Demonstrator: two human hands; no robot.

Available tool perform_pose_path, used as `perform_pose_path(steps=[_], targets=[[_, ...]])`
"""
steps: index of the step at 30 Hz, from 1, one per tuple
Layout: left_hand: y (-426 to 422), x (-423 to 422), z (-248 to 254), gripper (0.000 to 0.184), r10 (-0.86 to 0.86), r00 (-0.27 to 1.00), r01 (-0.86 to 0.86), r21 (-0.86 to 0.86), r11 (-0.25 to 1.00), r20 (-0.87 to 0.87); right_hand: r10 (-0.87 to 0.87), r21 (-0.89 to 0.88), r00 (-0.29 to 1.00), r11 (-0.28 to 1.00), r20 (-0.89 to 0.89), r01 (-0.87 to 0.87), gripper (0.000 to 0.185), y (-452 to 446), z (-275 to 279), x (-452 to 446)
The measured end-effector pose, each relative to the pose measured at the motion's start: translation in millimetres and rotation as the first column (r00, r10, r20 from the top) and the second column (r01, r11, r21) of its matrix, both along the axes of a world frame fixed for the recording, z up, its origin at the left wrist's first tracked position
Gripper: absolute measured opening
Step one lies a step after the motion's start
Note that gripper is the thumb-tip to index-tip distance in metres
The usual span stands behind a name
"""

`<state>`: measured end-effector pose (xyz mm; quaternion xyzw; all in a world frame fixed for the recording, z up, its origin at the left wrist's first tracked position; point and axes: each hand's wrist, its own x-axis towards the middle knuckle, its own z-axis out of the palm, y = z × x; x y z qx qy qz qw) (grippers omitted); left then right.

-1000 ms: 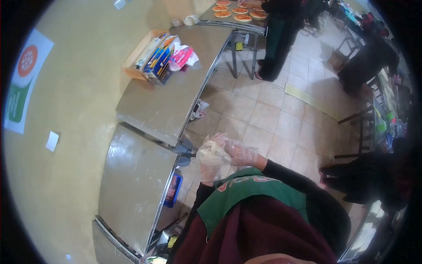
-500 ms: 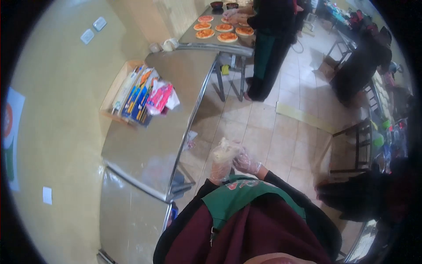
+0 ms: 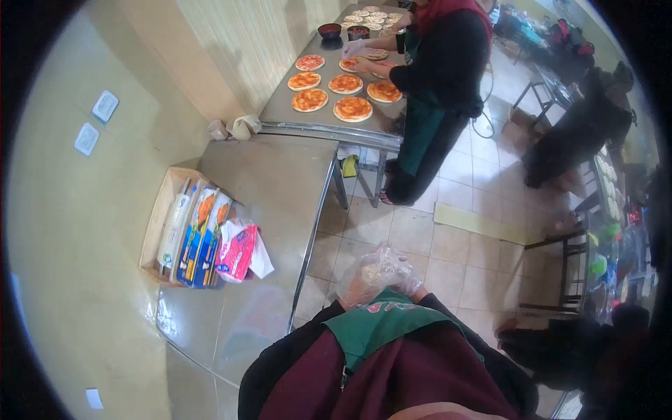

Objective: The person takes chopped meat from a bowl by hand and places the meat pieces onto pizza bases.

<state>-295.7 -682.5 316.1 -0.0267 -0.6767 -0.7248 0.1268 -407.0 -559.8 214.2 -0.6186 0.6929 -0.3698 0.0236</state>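
Observation:
Just in front of the green apron (image 3: 392,318), my left hand (image 3: 358,285) and my right hand (image 3: 404,277) are drawn close together, both covered by loose, clear plastic gloves. Between them shows a pale crumpled patch (image 3: 376,271); whether it is bunched plastic or something held, I cannot make out. The fingers look curled in toward each other, partly hidden by wrinkled plastic and blur. Both hands hover over the floor, right of the metal table (image 3: 259,189), touching neither.
A wooden box (image 3: 159,227) with long cartons and a pink packet (image 3: 236,250) sits on the table at left. Beyond, a co-worker (image 3: 444,77) handles sauced pizza bases (image 3: 346,84) on another table. Two bowls (image 3: 330,31) stand there. Chairs and people line the right.
My hands have come closer together, the left no longer standing upright beside the right. The view has swung, so the pizza table appears lower and larger.

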Motion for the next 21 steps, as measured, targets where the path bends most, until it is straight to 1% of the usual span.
perform_pose_path(steps=[1,2,4,5,6,7,8,11,14,16,17,18,20,21], targets=[[-9.8,-12.6,-2.2,0.033,-0.006,1.0,0.005,0.039,0.999,0.025,0.01,-0.004,1.0,1.0,-0.001,-0.01,0.039,-8.9,1.1,-16.8],[-24.8,-28.3,-10.9,0.033,-0.061,0.994,0.042,0.194,0.98,0.095,0.024,-0.002,1.0,1.0,-0.005,-0.024,0.039,-19.0,3.6,-34.5],[-34.9,-48.8,-15.9,0.033,-0.057,0.99,0.003,0.395,0.919,0.125,0.056,-0.006,0.998,0.998,-0.023,-0.056,0.039,-42.2,6.5,-69.2],[-42.8,-69.5,-11.6,0.032,0.015,0.996,-0.049,0.431,0.901,0.083,0.069,-0.009,0.997,0.998,-0.045,-0.069,0.039,-54.6,7.4,-91.5],[-50.7,-90.2,-7.3,0.032,0.087,0.995,-0.096,0.465,0.88,0.041,0.109,-0.069,0.994,0.991,-0.032,-0.111,0.039,-67.4,10.0,-110.6],[-58.5,-103.9,-5.4,0.032,0.134,0.99,-0.138,0.476,0.869,0.043,0.15,-0.139,0.989,0.979,-0.015,-0.151,0.039,-80.6,12.7,-129.9],[-65.7,-116.3,-4.8,0.033,0.173,0.984,-0.175,0.479,0.86,0.05,0.217,-0.245,0.976,0.947,0.008,-0.208,0.037,-97.1,19.6,-145.9],[-82.0,-141.0,-13.0,0.033,0.224,0.965,-0.261,0.455,0.851,0.136,0.284,-0.092,0.95,0.958,0.134,-0.273,0.04,-118.7,41.2,-188.1],[-89.7,-158.1,-25.3,0.034,0.258,0.943,-0.325,0.43,0.842,0.209,0.34,-0.145,0.94,0.93,-0.014,-0.339,0.046,-132.5,30.2,-219.7],[-92.3,-164.7,-34.0,0.035,0.285,0.926,-0.368,0.425,0.827,0.248,0.51,-0.042,0.86,0.86,0.015,-0.509,0.051,-148.2,56.5,-240.0],[-94.4,-164.5,-37.0,0.035,0.302,0.914,-0.395,0.418,0.818,0.272,0.588,0.008,0.808,0.808,0.028,-0.589,0.054,-157.3,81.2,-254.3],[-92.9,-162.2,-40.2,0.035,0.315,0.903,-0.417,0.42,0.806,0.293,0.416,0.039,0.619,0.81,0.666,-0.586,0.061,-158.7,108.7,-273.1],[-88.3,-150.7,-46.4,0.036,0.348,0.874,-0.471,0.418,0.777,0.338,0.254,0.301,0.672,0.746,0.696,-0.594,0.075,-181.2,136.1,-317.6],[-84.9,-142.8,-48.3,0.036,0.364,0.859,-0.497,0.412,0.763,0.36,0.282,0.379,0.858,0.806,0.43,-0.455,0.08,-191.5,148.5,-341.8]])
